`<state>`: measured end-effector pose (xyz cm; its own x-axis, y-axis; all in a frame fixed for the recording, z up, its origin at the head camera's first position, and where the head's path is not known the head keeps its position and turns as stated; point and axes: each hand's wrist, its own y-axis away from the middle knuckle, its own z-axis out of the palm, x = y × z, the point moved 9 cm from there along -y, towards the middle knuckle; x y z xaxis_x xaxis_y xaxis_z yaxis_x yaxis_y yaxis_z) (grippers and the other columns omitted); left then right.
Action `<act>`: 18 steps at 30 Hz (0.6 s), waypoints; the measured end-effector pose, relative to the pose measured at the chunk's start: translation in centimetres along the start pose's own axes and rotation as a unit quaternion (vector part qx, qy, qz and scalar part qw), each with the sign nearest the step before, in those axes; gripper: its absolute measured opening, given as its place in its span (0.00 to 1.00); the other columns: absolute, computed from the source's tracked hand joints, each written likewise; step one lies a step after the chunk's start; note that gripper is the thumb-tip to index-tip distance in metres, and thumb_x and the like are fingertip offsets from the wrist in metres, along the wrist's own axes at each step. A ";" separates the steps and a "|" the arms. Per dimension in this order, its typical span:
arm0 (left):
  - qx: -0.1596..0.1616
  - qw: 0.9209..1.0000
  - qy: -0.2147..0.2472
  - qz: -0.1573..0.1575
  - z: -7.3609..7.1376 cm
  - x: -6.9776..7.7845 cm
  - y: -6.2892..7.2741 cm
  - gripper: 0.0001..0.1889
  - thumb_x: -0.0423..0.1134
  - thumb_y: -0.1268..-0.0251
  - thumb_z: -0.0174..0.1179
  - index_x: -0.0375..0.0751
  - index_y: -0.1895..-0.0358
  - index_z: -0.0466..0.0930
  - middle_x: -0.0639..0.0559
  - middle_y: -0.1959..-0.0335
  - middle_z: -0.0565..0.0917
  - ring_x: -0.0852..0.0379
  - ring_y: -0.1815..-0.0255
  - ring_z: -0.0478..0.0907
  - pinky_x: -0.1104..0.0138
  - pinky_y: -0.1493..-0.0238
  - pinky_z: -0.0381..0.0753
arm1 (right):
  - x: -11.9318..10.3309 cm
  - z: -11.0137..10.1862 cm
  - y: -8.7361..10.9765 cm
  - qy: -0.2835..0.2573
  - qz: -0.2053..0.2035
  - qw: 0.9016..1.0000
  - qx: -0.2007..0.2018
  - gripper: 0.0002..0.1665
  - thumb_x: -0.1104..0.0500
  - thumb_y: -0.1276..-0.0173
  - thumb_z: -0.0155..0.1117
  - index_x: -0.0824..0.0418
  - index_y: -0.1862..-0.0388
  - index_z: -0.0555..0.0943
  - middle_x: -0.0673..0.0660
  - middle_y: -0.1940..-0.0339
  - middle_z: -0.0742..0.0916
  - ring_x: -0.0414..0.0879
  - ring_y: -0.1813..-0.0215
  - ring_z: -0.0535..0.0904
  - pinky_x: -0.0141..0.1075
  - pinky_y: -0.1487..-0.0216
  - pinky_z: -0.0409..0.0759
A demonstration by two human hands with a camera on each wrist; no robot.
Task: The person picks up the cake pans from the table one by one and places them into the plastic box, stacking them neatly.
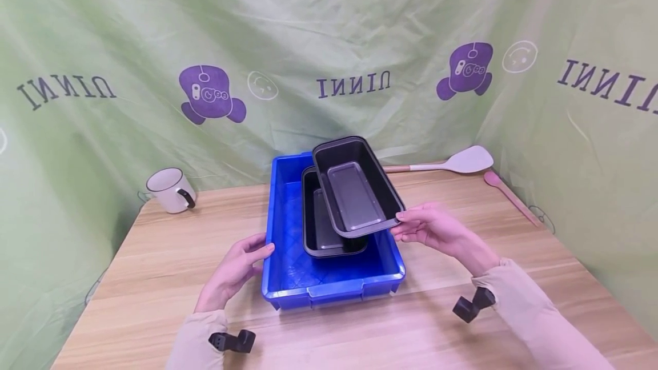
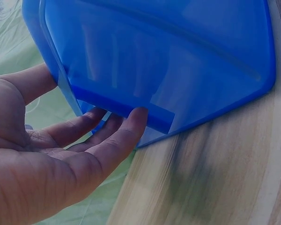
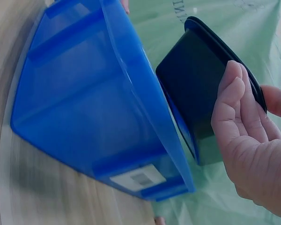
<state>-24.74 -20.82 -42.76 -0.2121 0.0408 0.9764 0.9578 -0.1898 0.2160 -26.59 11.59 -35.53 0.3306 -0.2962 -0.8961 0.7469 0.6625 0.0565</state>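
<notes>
A black loaf pan (image 1: 354, 193) is held tilted over the blue bin (image 1: 334, 290), its near right corner pinched by my right hand (image 1: 434, 230). In the right wrist view, the thumb lies at the rim and the fingers press the outer wall of that pan (image 3: 192, 70). Below it, a second loaf pan (image 1: 320, 227) sits inside the bin, partly hidden by the upper one. My left hand (image 1: 237, 270) grips the bin's left side, thumb over the rim. The left wrist view shows the fingers (image 2: 126, 131) under a ledge on the bin's outer wall.
A white mug (image 1: 169, 190) with a dark handle stands at the back left of the wooden table (image 1: 205, 227). Behind the bin on the right lie a white spatula (image 1: 468, 160) and a pink spoon (image 1: 509, 194). Green cloth (image 1: 308, 27) encloses the back and sides.
</notes>
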 end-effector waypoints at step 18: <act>-0.006 1.000 -0.001 0.009 0.2 0.4 0.1 0.30 0.35 0.31 0.54 0.23 0.32 0.57 0.30 0.38 0.69 0.53 0.48 0.75 0.61 0.52 0.78 | 2.6 1.5 -3.1 0.017 0.062 0.995 0.082 0.15 0.70 0.29 0.49 0.64 0.68 0.83 0.61 0.73 0.88 0.47 0.69 0.86 0.31 0.64 0.83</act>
<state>-24.69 -20.65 -42.38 -0.1939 0.0398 0.9802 0.9589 -0.2033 0.1980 -27.20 7.68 -37.38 0.4083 -0.1951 -0.8918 0.7872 0.5698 0.2357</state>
